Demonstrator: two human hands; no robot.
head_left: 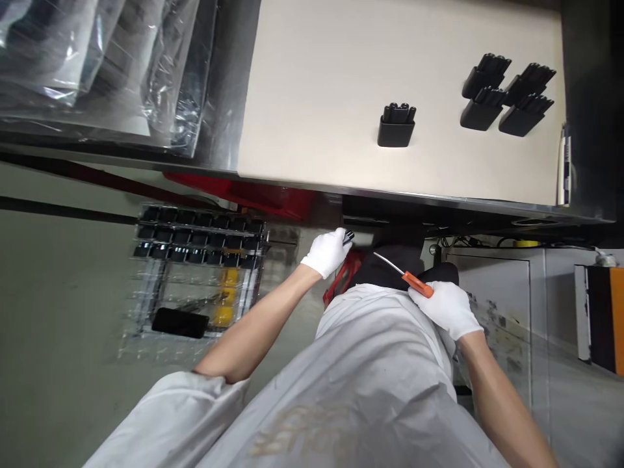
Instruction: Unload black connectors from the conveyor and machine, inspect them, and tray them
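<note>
Black piece (348,238), mostly hidden by a white glove, sits below the tabletop (316,84) edge; left hand (327,252), grip narrow around it. Right hand (444,308): grip wrapped on an orange-handled tool (416,284), tip near the piece, apart. Work looks mid-way: one piece in hand; whether the rest are done or waiting, cannot tell. Count: one tool, one lone block (396,133), four clustered blocks (480,116), one dark phone (180,322) at left.

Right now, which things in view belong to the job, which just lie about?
Job:
left hand with black piece
right hand with orange tool
likely the five black blocks

Lying about, probably:
phone
plastic bags
</note>
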